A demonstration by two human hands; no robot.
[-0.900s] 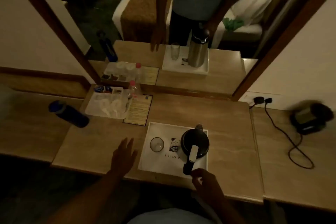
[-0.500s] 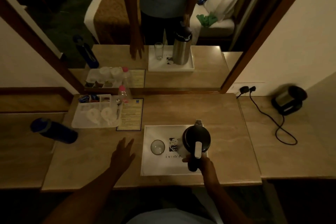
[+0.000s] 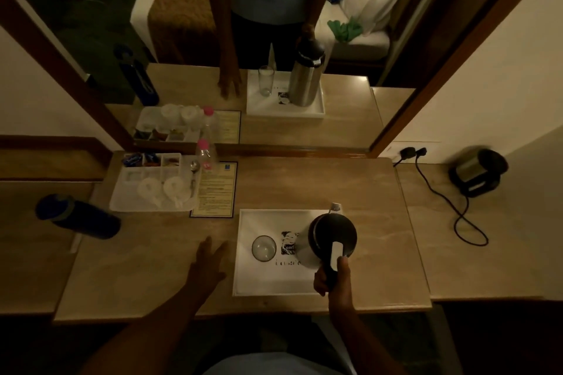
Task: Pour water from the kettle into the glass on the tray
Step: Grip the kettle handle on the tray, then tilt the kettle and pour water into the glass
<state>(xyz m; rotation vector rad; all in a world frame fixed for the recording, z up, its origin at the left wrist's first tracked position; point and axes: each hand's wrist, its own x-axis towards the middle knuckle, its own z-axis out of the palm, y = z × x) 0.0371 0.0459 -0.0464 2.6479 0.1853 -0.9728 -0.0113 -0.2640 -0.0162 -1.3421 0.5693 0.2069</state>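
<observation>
A steel kettle [image 3: 332,234] with a black lid and black handle stands upright on the right side of a white tray [image 3: 274,281]. My right hand [image 3: 333,278] is wrapped around the kettle's handle at the tray's near edge. A clear empty glass [image 3: 263,248] stands on the tray just left of the kettle. My left hand [image 3: 210,262] lies flat on the desk left of the tray, fingers spread, holding nothing.
A second white tray [image 3: 152,189] with cups, sachets and a spoon sits at the back left beside a pink-capped bottle [image 3: 205,155] and a card [image 3: 214,190]. A blue bottle [image 3: 77,216] lies on the left. A kettle base [image 3: 476,173] with cord sits far right. A mirror is behind.
My right hand moved up from the desk's front edge and closed around the kettle handle. The left hand stayed flat on the desk. The view shifted.
</observation>
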